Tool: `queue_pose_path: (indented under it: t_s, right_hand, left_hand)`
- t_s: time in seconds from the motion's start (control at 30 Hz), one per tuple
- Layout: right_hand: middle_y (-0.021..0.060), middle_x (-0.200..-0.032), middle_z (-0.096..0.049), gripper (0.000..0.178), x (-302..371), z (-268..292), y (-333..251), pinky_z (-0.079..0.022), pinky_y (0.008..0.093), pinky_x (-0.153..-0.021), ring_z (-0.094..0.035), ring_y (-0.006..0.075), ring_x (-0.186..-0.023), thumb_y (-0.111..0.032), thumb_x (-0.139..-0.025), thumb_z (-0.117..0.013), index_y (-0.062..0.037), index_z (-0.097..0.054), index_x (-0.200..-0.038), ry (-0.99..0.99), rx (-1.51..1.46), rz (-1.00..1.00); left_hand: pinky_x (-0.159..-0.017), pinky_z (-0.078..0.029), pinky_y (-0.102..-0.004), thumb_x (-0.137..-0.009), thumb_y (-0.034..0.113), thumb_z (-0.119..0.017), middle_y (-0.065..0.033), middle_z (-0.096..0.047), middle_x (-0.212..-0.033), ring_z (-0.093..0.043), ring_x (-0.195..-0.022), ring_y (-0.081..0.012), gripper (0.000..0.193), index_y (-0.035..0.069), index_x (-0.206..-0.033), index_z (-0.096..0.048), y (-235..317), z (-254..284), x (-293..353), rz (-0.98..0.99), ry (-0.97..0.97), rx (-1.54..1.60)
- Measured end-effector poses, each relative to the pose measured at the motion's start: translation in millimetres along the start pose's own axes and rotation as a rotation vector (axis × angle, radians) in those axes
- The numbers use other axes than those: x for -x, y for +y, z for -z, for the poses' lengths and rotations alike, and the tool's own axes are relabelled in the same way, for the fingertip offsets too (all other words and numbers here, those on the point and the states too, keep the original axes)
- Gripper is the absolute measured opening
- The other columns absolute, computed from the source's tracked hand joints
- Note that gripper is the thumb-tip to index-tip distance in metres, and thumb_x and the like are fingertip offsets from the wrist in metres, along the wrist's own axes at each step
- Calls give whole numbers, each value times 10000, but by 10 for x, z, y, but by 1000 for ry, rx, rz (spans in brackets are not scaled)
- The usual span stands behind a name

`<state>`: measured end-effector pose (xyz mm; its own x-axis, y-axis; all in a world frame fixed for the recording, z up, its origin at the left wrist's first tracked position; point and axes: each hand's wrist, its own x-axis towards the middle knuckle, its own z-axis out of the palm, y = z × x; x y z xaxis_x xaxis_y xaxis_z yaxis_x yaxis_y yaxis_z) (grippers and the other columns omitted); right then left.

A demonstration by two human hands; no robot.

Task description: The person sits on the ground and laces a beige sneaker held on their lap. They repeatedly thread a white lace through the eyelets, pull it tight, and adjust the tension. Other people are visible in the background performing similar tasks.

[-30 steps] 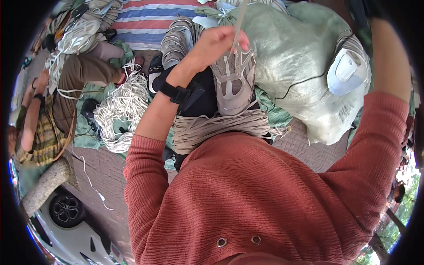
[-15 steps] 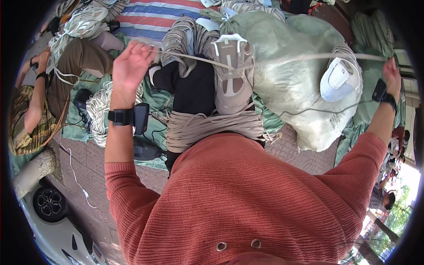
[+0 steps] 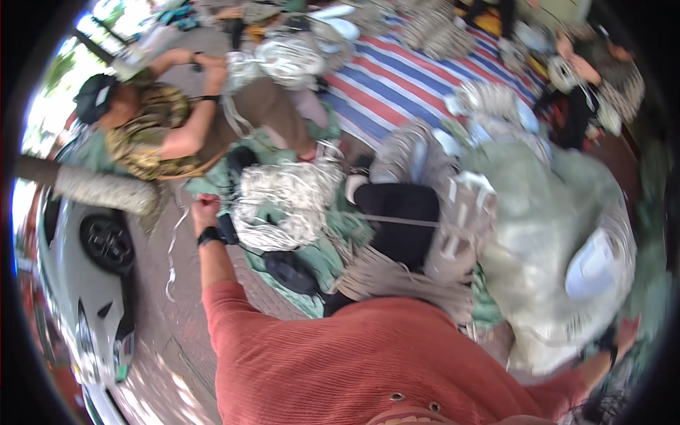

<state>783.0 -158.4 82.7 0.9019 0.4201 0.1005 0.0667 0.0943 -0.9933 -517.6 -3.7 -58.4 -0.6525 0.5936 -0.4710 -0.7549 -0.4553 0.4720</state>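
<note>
A grey-beige sneaker (image 3: 457,234) with pale trim stands between my dark-trousered legs, toe toward me. A light shoelace (image 3: 400,220) runs taut from it to the left, over a heap of white laces (image 3: 287,205). My left hand (image 3: 205,202) is closed far out to the left, in line with that lace, which fades from sight over the heap. My right hand (image 3: 627,336) is stretched far right, low beside a pale green sack; its fingers are smeared, and no lace shows there. A hank of beige laces (image 3: 404,280) lies across my lap.
Stacked sneakers (image 3: 407,152) stand beyond my legs. The bulging sack (image 3: 545,248) at right has more shoes (image 3: 598,265) against it. A striped sheet (image 3: 418,78) spreads behind. Another person (image 3: 163,134) sits at left, near a stone post (image 3: 106,191) and a parked car (image 3: 85,283).
My view has swung to the left and tilted. Both hands have moved farther apart, and the lace's left part is drawn out farther. The whole picture is more blurred.
</note>
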Motion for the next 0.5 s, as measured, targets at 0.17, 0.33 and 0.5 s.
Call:
queue_pose_path:
  t_s: [0.17, 0.33, 0.5]
  right_hand:
    - [49, -1113, -555, 461, 363, 108, 186, -404, 322, -1009, -519, 174, -1049, -143, -970, -407, -62, -441, -1423, 193, 201, -59]
    - [30, -1164, -565, 439, 174, -243, 336, -388, 308, -1007, -508, 148, -1108, -168, -976, -406, -68, -467, -1399, 169, 397, 37]
    - [11, -1216, -575, 420, 625, -1711, 366, -373, 294, -1005, -497, 122, -1166, -193, -983, -405, -73, -492, -1376, -249, 337, 234]
  left_hand:
    - [-434, -327, -269, -974, 105, -365, 11, -410, -583, -358, -473, -129, 209, 101, -803, -486, 476, 350, 233, -208, 276, -45]
    - [-438, -273, -254, -951, 89, -425, 42, -358, -582, -326, -482, -113, 151, 94, -962, -576, 543, 358, 469, -406, 346, -236]
    - [-448, -281, -249, -954, 206, -475, 71, -343, -554, -323, -470, -71, 229, 116, -1009, -678, -1013, -383, 844, -257, -50, -891]
